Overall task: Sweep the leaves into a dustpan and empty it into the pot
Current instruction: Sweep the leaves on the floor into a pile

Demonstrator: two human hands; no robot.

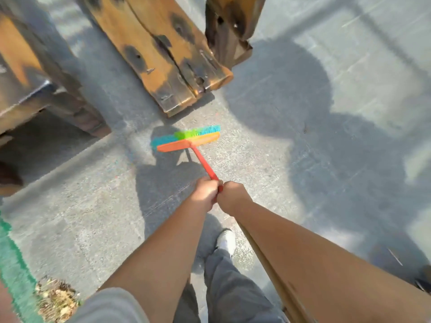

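Leaves (57,299) lie bottom-left; both hands (218,197) grip broom (186,139) near bench (163,54).

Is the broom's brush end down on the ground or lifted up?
Cannot tell for sure: the broom head points bristles forward with its shadow close beneath, so it sits low over the pavement.

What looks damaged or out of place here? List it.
The wooden bench is split along its length, with dark scorched-looking patches. Dry leaves lie piled at the bottom left, far from the broom, which both hands hold over bare pavement.
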